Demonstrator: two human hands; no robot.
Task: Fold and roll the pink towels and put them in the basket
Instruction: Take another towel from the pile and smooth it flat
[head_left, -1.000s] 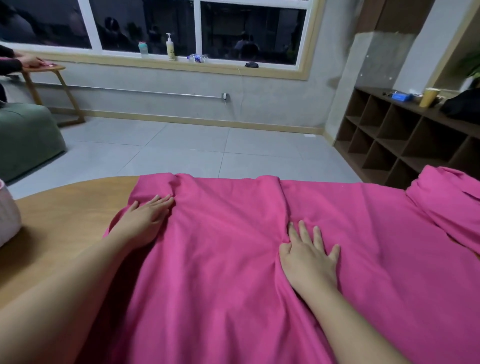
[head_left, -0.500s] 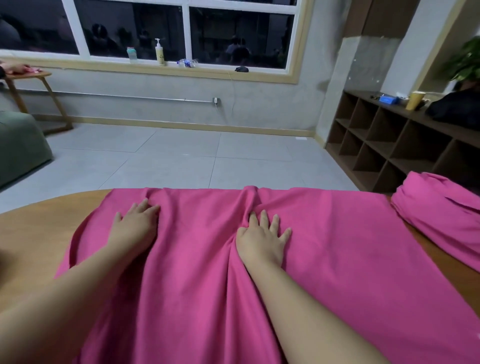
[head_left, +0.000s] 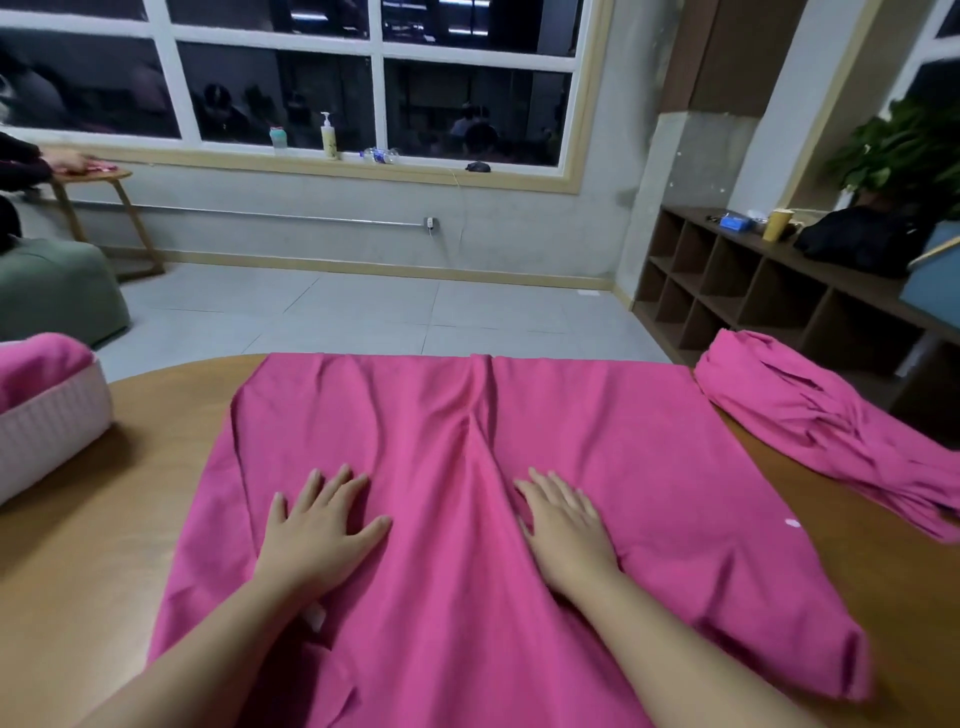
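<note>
A pink towel (head_left: 519, 467) lies spread over the wooden tabletop (head_left: 93, 571), its far edge running along the tabletop's far rim and its near part hanging toward the person. A raised crease runs down its middle between the hands. The left hand (head_left: 322, 530) and right hand (head_left: 566, 525) both rest flat on it, each grip wide with fingers straight and holding nothing. Bare wood shows on both sides of the towel. At the left edge stands the basket (head_left: 52, 431) with a pink towel roll (head_left: 36, 364) inside; a second pink towel (head_left: 831, 426) lies bunched at the right, apart from the spread one. Compared with half a second ago, both hands sit nearer the person and wider apart, and the basket has come into view.
</note>
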